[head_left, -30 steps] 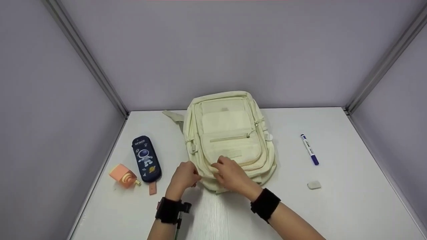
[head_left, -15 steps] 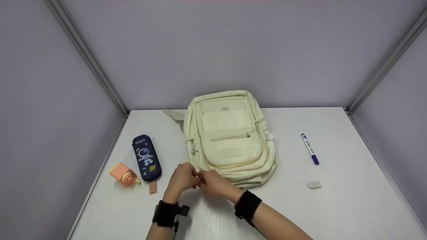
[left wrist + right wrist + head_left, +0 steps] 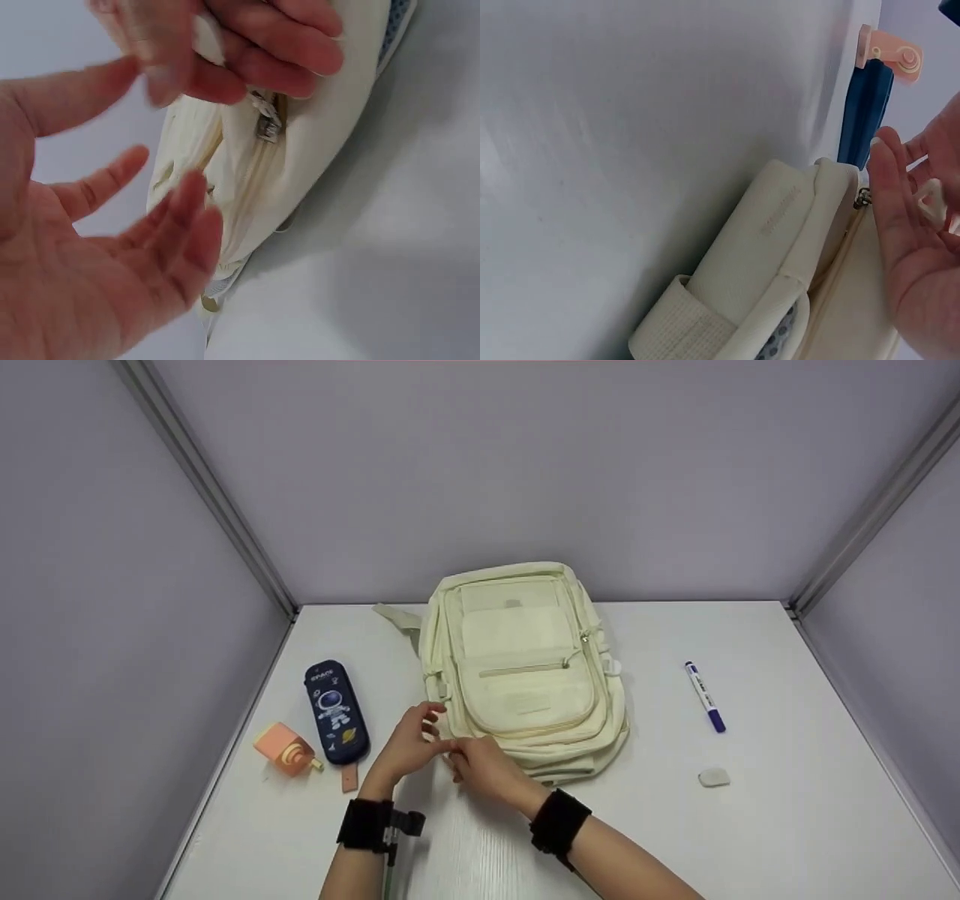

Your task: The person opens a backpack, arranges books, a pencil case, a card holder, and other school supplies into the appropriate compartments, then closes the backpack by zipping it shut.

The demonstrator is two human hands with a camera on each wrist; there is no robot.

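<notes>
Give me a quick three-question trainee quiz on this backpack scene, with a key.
1. True or false: the blue marker lies on the same side of the backpack as the pencil case.
2. Which hand pinches the backpack's zipper pull? A) the left hand B) the right hand C) neither
3. Fill in: the small white thing on the table nearest the marker is an ____.

Key
1. False: the marker lies to the backpack's right, the pencil case to its left.
2. B: the right hand's fingers pinch at the pull; the left hand is spread open beside it.
3. eraser
</notes>
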